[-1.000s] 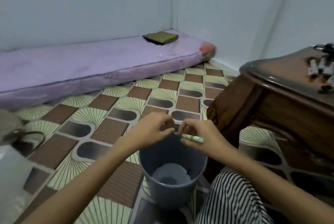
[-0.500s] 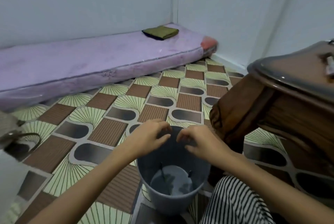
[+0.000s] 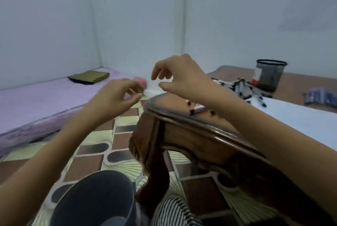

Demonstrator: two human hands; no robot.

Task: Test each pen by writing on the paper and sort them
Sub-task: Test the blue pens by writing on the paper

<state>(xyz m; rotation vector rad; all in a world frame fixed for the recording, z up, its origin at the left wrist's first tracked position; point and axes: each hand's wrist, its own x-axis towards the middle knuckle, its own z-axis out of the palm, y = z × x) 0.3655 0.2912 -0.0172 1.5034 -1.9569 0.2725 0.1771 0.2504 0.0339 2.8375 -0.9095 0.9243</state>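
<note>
Two containers: grey bin (image 3: 94,198) near-left on the floor (image 3: 91,163), inside hidden; mesh cup (image 3: 269,74) far on the surface (image 3: 291,83). Pens (image 3: 244,89) lie splayed beside it, pointing every way. My left hand (image 3: 113,98) and right hand (image 3: 182,76) hover loosely curled, empty.

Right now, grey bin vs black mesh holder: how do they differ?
The grey bin has solid walls; the black mesh holder is see-through. The bin stands on the floor by the table leg; the holder stands on the table. Both are upright and open-topped.
</note>
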